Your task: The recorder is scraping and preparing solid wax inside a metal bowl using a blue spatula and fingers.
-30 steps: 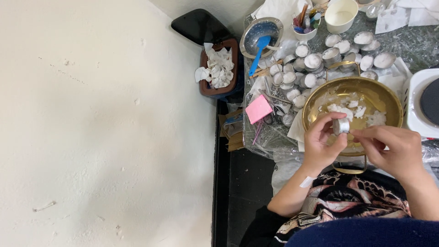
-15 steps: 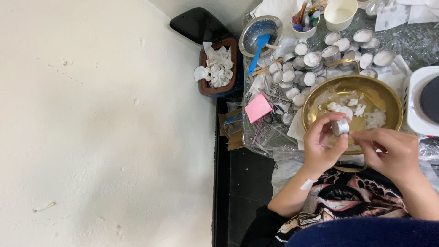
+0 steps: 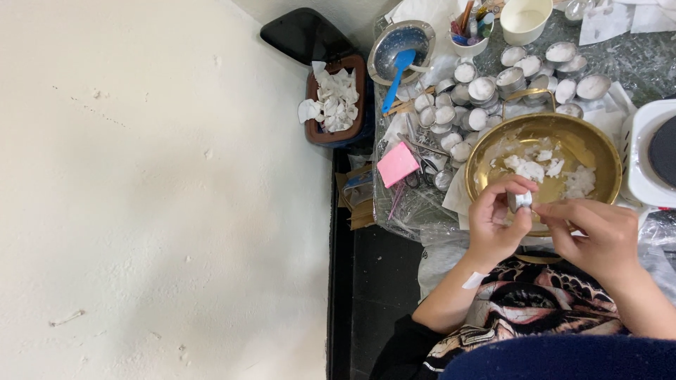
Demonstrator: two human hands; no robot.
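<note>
Both hands over brass bowl (image 3: 546, 144): left hand (image 3: 496, 222) pinching small metal cup (image 3: 521, 201); right hand (image 3: 591, 236) grip apparently picking at it.

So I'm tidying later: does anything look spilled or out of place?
Yes. White scraps spill over the rim of the brown bin on the floor. On the table, small metal cups lie jumbled, some tipped, beside the brass bowl.

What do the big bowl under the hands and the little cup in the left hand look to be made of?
Big bowl: polished brass-coloured metal, going by its golden shine; white waxy-looking chunks lie inside. Little cup, pinched in the left hand: thin silvery metal, probably aluminium, like the cups on the table. Right hand works beside it.
</note>
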